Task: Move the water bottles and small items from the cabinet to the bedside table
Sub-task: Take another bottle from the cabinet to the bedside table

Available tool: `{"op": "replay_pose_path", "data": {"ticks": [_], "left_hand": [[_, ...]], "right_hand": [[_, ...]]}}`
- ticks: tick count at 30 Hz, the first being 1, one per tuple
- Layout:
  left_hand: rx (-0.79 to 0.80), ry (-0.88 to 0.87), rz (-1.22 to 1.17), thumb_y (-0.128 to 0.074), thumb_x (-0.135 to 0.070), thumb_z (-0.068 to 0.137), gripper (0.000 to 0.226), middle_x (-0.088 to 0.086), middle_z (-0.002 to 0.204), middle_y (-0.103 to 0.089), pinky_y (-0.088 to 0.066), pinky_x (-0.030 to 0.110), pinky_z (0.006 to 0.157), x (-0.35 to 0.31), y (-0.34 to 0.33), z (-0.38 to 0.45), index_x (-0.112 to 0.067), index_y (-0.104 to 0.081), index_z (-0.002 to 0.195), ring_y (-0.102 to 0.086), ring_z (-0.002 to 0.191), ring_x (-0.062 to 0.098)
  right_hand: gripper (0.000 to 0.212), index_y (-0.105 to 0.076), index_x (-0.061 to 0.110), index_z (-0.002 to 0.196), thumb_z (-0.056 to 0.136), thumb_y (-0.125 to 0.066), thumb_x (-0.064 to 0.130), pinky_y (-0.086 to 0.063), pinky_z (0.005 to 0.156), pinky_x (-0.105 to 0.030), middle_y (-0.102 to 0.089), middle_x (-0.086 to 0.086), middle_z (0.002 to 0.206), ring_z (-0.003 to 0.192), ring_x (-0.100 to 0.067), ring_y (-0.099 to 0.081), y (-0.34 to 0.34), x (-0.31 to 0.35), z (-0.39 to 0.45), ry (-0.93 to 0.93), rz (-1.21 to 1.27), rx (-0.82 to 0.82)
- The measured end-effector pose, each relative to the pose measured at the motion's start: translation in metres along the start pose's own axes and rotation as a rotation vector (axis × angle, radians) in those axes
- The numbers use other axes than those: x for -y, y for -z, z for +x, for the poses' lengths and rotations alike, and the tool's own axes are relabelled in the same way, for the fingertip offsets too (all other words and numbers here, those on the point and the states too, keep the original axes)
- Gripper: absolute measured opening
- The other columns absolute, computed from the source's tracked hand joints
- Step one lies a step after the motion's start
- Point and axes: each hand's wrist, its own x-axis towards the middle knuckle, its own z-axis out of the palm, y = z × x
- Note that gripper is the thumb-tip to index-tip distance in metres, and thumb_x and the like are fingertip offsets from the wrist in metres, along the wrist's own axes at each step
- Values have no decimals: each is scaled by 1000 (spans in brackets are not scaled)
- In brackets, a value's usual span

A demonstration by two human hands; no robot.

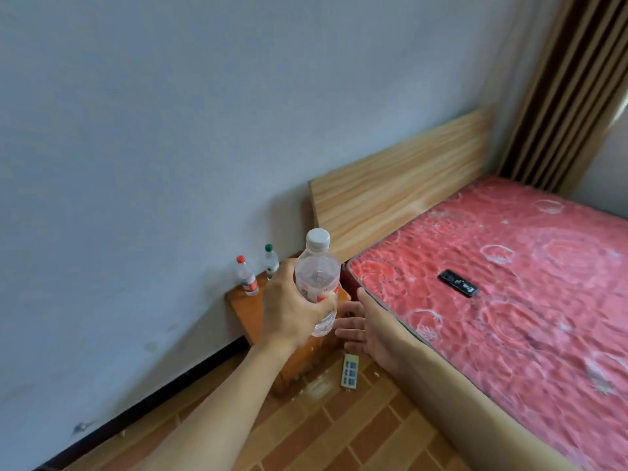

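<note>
My left hand (289,307) grips a clear water bottle with a white cap (316,266), held upright above the orange wooden bedside table (243,307). On the table near the wall stand a red-capped bottle (247,277) and a green-capped bottle (271,263). My right hand (367,328) hovers open, fingers spread, between the table and the bed, holding nothing. The cabinet is out of view.
A bed with a red patterned mattress (509,283) and wooden headboard (401,178) fills the right. A black remote (458,283) lies on the mattress. A white power strip (350,371) lies on the brick-pattern floor beside the table. A striped curtain (571,79) hangs at back right.
</note>
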Motion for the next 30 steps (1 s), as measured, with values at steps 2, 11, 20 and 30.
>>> {"op": "replay_pose_path", "data": {"ticks": [2, 11, 20, 30], "left_hand": [[-30, 16, 31, -87, -48, 66, 67, -18, 104, -58, -40, -2, 61, 10, 3, 13, -26, -55, 121, -61, 91, 3], [-34, 91, -13, -87, -48, 65, 71, -13, 109, -63, -43, -3, 61, 85, 6, 90, -24, -54, 123, -63, 89, 5], [72, 40, -82, -84, -48, 66, 69, -12, 113, -60, -47, 6, 72, 150, -12, 181, -29, -51, 124, -60, 99, 6], [92, 75, -82, -87, -48, 66, 69, -14, 112, -59, -55, 16, 75, 181, -68, 247, -32, -50, 122, -60, 98, 7]], "right_hand": [[56, -60, 22, 121, 96, -33, 64, -50, 96, -42, -69, -10, 117, 110, -26, -63, -8, 7, 18, -24, -7, 29], [55, -59, 21, 121, 97, -33, 62, -46, 104, -49, -68, -11, 115, 109, -28, -64, -54, 40, 115, -79, -58, 40], [54, -60, 20, 120, 98, -33, 61, -49, 97, -44, -69, -10, 115, 109, -28, -63, -82, 74, 194, -88, -42, -60], [54, -61, 20, 119, 97, -34, 62, -51, 86, -39, -70, -10, 112, 105, -27, -65, -57, 98, 287, -161, -4, -82]]}}
